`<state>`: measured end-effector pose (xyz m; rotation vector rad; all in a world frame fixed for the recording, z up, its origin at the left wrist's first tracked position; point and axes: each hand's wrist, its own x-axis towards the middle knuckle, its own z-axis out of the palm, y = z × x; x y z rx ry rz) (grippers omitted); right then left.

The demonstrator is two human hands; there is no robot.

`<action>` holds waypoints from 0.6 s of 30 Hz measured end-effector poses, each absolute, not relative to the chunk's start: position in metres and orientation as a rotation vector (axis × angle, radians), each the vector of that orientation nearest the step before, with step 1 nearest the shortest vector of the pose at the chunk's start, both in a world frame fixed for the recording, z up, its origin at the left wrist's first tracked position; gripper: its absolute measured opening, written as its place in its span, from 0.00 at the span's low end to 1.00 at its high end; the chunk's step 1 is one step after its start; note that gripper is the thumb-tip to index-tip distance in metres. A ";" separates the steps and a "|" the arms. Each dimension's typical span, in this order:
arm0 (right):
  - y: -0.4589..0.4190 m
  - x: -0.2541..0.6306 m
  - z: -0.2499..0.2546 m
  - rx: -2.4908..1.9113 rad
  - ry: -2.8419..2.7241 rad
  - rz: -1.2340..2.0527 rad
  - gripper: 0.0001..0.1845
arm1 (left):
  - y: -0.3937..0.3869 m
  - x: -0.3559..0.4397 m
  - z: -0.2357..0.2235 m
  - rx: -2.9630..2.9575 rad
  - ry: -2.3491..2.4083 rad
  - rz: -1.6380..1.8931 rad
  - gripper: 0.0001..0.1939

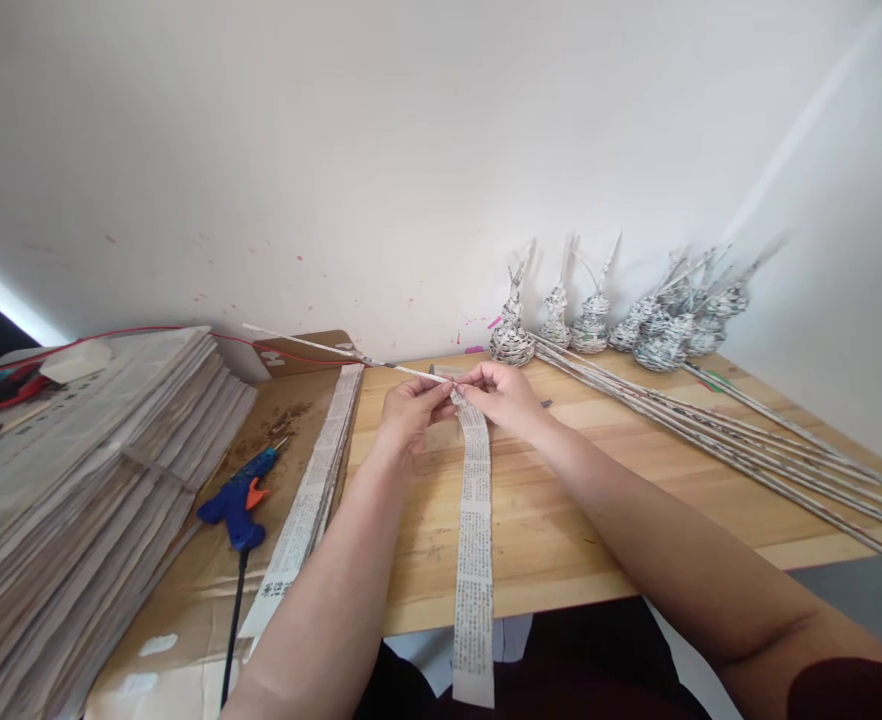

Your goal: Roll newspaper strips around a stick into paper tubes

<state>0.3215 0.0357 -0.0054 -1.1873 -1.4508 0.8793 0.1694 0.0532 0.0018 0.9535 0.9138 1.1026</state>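
L hand point(413, 408) & R hand point(502, 397) close tog., both pinching paper strip point(475, 520) nr tabletop's point(561, 545) far edge. Approx. part-rolled: thin stick point(302, 343) formed, flat tail unrolled past near edge. Other sticks point(621, 390), right side, look done.

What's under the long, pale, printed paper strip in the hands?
Pale, wood-grained tabletop shows on either side of the strip's middle; the strip's lower end extends past the front edge. Anything directly beneath is covered.
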 end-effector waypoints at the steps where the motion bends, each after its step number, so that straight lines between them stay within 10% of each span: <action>1: 0.035 0.320 -0.006 -1.211 -1.482 0.801 0.08 | 0.054 0.169 0.002 0.947 0.921 1.105 0.15; 18: 0.028 0.318 -0.007 -1.188 -1.974 0.091 0.13 | 0.053 0.170 0.006 0.855 0.963 1.127 0.13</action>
